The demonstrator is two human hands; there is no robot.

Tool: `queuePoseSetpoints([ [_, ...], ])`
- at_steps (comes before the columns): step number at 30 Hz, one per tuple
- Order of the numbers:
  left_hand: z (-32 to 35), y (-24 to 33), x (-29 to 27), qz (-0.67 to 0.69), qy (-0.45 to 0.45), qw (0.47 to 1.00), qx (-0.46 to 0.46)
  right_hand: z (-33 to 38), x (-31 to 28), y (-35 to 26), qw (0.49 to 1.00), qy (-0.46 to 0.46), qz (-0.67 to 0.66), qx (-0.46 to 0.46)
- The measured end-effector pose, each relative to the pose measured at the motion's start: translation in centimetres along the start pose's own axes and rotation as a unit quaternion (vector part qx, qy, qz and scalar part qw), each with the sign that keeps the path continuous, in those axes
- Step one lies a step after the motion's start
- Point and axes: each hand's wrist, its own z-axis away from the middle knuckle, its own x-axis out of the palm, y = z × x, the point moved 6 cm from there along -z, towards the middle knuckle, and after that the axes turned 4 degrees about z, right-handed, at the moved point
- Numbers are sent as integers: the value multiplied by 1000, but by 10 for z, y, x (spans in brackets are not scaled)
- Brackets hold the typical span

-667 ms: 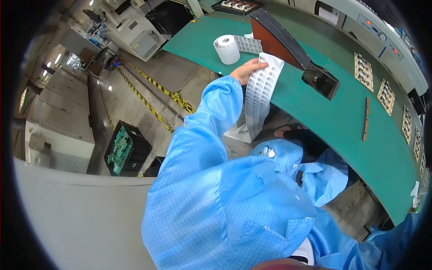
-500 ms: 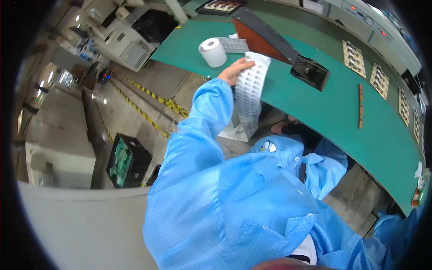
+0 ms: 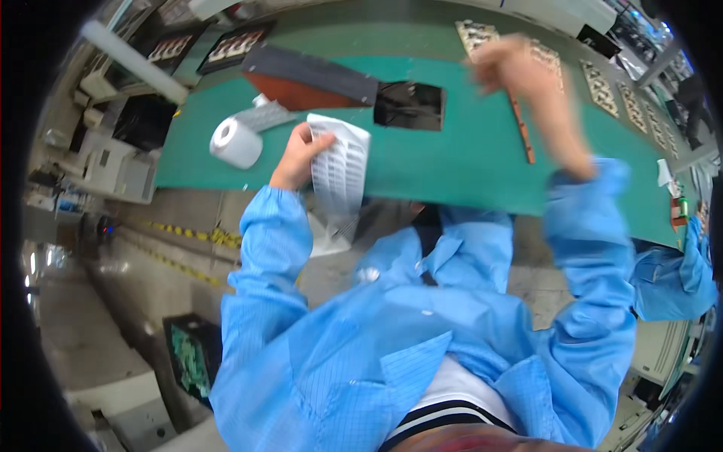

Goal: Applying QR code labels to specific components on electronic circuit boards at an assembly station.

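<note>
Near the table's front edge, my left hand [image 3: 297, 157] is closed with the thumb on top, pinching a strip of printed labels [image 3: 340, 162]. The strip's lower part hangs down past the edge. To the left of this hand, a white label roll [image 3: 242, 147] lies on the green table [image 3: 459, 162]. My right hand [image 3: 520, 69] is raised over the far right part of the table, smeared by motion, so its fingers cannot be read. It is nearest to a panel of small boards [image 3: 474, 34] and a thin reddish-brown bar [image 3: 521, 129].
A black and brown slanted box [image 3: 309, 79] stands behind the labels, beside a dark shiny flat piece [image 3: 410, 105]. More board panels [image 3: 600, 89] line the far right. Dark trays [image 3: 233, 47] sit at the back left. A black crate [image 3: 192, 354] is on the floor.
The view has swung to the right. My right hand has come into sight over the table. My left hand still holds the label strip.
</note>
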Motion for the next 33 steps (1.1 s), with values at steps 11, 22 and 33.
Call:
queuePoseSetpoints([
  [11,-106,-41,74,-105,-131,984,-59,-9,122,189,956,-14,-225,189],
  [22,-116,-36,75,-160,-202,965,41,-12,105,190,957,10,-225,184],
  [33,-115,-29,68,-161,-188,969,-8,-12,107,180,973,13,-162,161],
])
